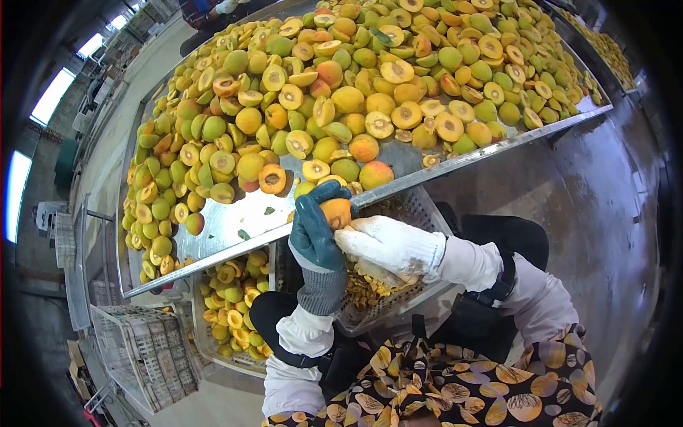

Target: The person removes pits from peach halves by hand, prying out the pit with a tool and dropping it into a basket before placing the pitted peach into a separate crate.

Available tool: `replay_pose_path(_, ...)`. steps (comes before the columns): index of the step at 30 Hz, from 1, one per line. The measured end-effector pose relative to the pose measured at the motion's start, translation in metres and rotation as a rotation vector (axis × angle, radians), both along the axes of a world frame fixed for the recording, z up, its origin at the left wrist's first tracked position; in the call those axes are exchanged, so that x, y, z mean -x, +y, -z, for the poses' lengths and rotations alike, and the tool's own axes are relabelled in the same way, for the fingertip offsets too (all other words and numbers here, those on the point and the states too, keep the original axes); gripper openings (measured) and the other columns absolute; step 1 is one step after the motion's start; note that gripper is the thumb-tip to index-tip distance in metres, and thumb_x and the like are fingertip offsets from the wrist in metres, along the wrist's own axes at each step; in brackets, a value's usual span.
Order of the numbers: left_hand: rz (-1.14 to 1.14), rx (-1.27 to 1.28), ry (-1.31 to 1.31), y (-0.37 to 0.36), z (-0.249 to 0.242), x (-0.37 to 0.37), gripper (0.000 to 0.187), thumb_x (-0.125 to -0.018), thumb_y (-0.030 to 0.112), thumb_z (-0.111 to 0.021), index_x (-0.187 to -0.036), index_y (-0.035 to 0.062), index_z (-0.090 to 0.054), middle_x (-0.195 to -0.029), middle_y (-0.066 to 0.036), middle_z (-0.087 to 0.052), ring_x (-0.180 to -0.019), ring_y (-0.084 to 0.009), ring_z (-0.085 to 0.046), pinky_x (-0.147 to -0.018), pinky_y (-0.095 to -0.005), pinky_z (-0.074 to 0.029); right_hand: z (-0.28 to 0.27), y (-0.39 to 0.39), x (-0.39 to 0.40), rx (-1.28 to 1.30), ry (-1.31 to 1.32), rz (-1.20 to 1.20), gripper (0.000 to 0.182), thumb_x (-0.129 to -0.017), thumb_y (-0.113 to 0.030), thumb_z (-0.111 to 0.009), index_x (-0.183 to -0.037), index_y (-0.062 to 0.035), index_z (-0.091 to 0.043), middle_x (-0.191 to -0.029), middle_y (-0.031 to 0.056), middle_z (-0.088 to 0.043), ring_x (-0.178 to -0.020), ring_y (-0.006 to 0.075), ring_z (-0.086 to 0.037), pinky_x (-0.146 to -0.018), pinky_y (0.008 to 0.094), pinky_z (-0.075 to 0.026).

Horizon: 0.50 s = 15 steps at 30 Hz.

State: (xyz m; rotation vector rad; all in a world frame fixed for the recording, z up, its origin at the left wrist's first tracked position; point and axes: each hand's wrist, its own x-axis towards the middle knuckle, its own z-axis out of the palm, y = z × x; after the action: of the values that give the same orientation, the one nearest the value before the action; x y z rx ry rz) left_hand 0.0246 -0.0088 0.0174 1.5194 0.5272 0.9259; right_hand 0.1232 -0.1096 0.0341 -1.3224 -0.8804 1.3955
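At the near edge of a metal table (398,181), my left hand (313,231), in a dark green coated glove with a grey cuff, is wrapped round an orange-yellow peach (336,212). My right hand (395,245), in a white glove, is closed with its fingertips against the lower side of that peach. Whatever its fingers hold, if anything, is hidden. A big heap of peaches (348,99), many of them cut in half with the brown hollow showing, covers much of the table. Under my hands stands a crate (434,213) with brown and yellow scraps (363,288).
To the left below the table edge, another crate (245,366) holds peach halves. Beside it are stacked pale plastic crates (146,352). Another person (206,14) is partly visible at the far side. Wet floor (597,213) lies to the right.
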Motion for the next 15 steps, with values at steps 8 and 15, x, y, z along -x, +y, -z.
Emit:
replay_pose_path(8,0.186,-0.425,0.09,0.029,-0.006,0.022,0.05,-0.11,0.032,-0.031,-0.11,-0.0027,-0.067,-0.102,-0.014,-0.071,-0.097,-0.0255,-0.067,-0.09,-0.0365,-0.052,-0.006,-0.005,-0.006,0.229,0.513,-0.159,0.052,-0.102,-0.054,-0.048,-0.09,-0.0038,-0.055,-0.048,-0.0004,-0.045,-0.031,0.0113,-0.042,-0.029,0.0258,-0.032)
replay_pose_path(15,0.111,-0.037,-0.055,0.015,-0.011,0.011,0.056,-0.11,0.039,-0.029,-0.11,-0.0045,-0.063,-0.1,-0.013,-0.07,-0.089,-0.0201,-0.066,-0.085,-0.0328,-0.053,0.01,0.002,-0.009,0.105,1.161,-0.35,0.05,-0.101,-0.054,-0.051,-0.088,-0.006,-0.054,-0.048,-0.0025,-0.044,-0.031,0.0078,-0.039,-0.029,0.022,-0.03)
